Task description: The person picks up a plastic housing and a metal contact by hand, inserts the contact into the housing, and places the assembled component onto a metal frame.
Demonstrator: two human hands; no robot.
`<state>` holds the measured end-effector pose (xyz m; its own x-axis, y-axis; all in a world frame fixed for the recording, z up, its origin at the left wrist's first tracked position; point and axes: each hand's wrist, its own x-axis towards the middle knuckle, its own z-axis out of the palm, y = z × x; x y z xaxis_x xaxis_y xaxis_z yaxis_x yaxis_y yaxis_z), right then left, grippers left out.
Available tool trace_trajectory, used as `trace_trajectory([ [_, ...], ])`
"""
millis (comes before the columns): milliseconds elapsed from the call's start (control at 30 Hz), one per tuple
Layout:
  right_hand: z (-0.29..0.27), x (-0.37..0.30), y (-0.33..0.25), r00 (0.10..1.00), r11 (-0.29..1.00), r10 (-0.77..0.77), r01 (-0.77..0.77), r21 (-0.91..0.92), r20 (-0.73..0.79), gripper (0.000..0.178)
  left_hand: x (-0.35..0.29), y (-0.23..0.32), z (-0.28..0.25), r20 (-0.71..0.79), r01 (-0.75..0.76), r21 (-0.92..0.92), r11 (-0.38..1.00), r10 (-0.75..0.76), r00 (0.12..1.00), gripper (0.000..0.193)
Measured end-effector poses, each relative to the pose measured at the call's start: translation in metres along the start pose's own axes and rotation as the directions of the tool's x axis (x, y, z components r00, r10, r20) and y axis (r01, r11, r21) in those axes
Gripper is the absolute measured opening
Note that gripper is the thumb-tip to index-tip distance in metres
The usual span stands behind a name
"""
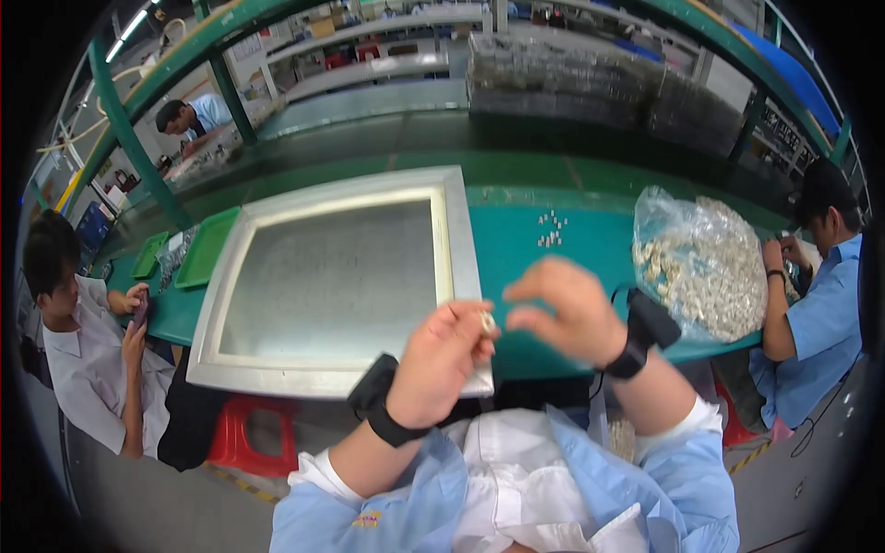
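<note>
My left hand (441, 358) pinches a small cream-coloured part (487, 323) between thumb and fingers, above the right edge of a metal-framed mesh screen (327, 380). The part is too small to tell its kind. My right hand (573, 311) hovers just to the right over the green mat, slightly smeared by motion. Its thumb and index finger are apart, and nothing shows between them. Beyond it, several tiny pale pieces (551, 229) lie scattered on the mat. A clear plastic bag (656, 217) full of small cream parts (724, 276) stands open to the right.
Green trays (208, 247) sit left of the screen. Stacked clear plastic trays (562, 78) line the far shelf. A person holding a phone (141, 309) sits at the left; another in a blue shirt (820, 327) works at the right beside the bag. Red stools (253, 435) stand below.
</note>
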<state>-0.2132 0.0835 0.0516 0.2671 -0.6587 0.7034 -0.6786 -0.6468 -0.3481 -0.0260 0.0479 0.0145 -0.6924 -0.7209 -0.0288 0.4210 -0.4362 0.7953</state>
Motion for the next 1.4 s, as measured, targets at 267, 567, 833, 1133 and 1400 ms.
trace_trajectory([
  [267, -0.018, 0.000, 0.141, 0.788, 0.790, 0.612, -0.605, -0.094, 0.071, 0.018, 0.016, 0.035, -0.025, -0.007, -0.031, -0.254, 0.967, 0.031, 1.000, 0.022],
  [567, -0.008, -0.029, 0.177, 0.818, 0.811, 0.575, -0.572, -0.125, -0.011, 0.021, 0.056, 0.075, -0.028, -0.011, 0.012, 0.282, 0.959, -0.009, 1.000, 0.024],
  [833, -0.010, -0.036, 0.179, 0.809, 0.804, 0.588, -0.587, -0.093, -0.015, 0.019, 0.108, 0.053, -0.029, 0.023, 0.128, 0.427, 0.895, -0.152, 0.988, 0.026],
  [1133, 0.003, -0.036, 0.176, 0.944, 0.857, 0.321, -0.254, -0.448, 0.080, 0.014, 0.113, 0.038, -0.046, 0.029, 0.182, 0.403, 0.897, -0.212, 0.977, 0.027],
  [1400, -0.001, -0.026, 0.166, 0.861, 0.830, 0.497, -0.436, -0.348, 0.107, 0.009, 0.110, 0.033, -0.045, 0.017, 0.172, 0.381, 0.909, -0.193, 0.981, 0.024],
])
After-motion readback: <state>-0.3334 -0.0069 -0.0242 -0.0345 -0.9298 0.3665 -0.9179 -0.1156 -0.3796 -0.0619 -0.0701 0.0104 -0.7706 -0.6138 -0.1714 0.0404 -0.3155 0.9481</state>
